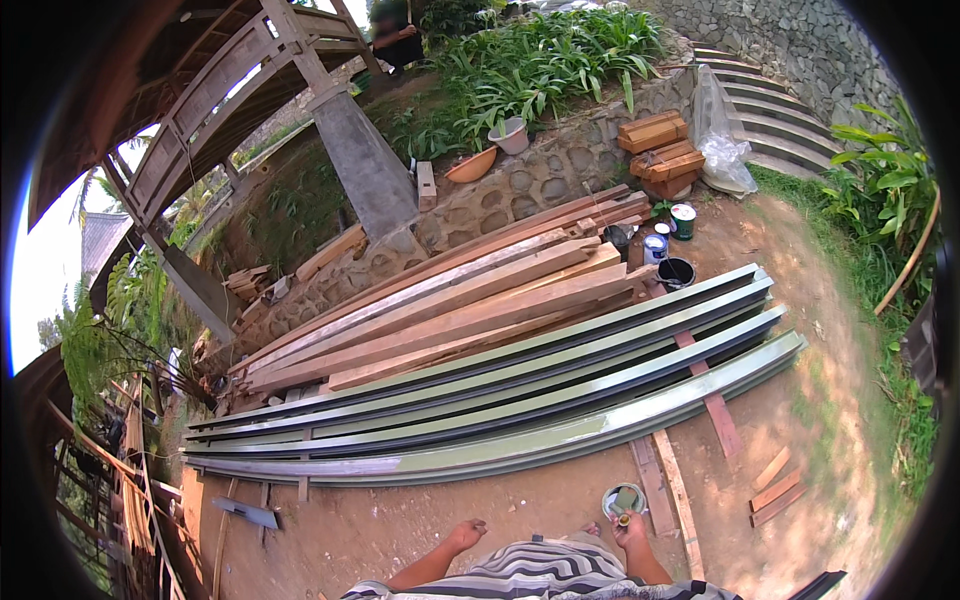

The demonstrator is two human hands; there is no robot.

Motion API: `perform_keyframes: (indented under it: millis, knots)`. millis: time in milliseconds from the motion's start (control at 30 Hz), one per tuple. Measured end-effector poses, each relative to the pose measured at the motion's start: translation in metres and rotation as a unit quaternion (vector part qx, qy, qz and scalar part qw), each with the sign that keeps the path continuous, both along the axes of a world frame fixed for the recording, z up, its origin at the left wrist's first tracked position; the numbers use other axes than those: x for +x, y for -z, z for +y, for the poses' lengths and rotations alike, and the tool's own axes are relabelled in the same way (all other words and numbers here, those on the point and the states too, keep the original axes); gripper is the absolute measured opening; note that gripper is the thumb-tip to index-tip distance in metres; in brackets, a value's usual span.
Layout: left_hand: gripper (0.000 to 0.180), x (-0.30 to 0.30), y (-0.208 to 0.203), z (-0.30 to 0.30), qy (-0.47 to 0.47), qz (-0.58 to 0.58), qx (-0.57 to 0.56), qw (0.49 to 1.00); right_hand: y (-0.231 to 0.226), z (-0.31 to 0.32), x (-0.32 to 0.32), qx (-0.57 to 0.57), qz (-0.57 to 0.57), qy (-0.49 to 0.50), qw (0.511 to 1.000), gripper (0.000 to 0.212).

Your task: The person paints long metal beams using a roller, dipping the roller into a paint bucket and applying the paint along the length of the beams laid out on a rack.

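Observation:
My right hand (631,534) is closed around what looks like a paintbrush (624,519), at the near rim of a round paint can (610,497) with green paint in it. Whether the hand also supports the can is hidden. Off to the left, my left hand (466,535) hangs low with nothing in it, its fingers loosely bent and slightly apart. Beyond both hands lie several long green metal beams (480,458), side by side. The nearest has a glossy light green top on its right part and a duller, greyish top toward its left end.
Reddish wooden supports (720,425) run under the beams. Behind are long timber planks (450,325), paint pails (683,221), a black bucket (676,272) and stacked wood blocks (665,165). Offcuts (776,497) lie at right, a grey metal piece (246,513) at left. Another person (398,40) is far back.

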State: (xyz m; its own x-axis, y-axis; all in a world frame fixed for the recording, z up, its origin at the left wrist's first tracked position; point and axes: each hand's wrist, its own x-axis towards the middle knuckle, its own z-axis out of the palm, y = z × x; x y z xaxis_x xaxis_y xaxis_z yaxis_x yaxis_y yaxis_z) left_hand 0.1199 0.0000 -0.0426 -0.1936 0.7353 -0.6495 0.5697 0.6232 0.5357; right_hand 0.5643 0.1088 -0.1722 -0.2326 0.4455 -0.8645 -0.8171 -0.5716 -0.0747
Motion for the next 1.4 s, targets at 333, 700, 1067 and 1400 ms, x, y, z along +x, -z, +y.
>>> perform_keyframes:
  millis: [333,700,1067,1400]
  knots:
    - [0.045,0.051,0.048,-0.177,-0.182,-0.039,-0.007,0.983,-0.076,-0.032,0.042,0.076,0.022,-0.042,0.996,0.026]
    - [0.038,0.126,0.067,-0.328,-0.256,-0.139,-0.095,0.952,-0.165,-0.106,0.111,0.122,0.059,-0.051,0.989,0.032]
    - [0.041,0.206,0.038,-0.231,-0.236,-0.201,-0.084,0.947,-0.256,-0.117,0.242,0.18,-0.04,-0.042,0.982,0.022]
    - [0.042,0.347,0.045,-0.05,-0.092,-0.018,-0.061,0.994,-0.252,-0.038,0.453,0.263,-0.061,0.024,0.963,0.025]
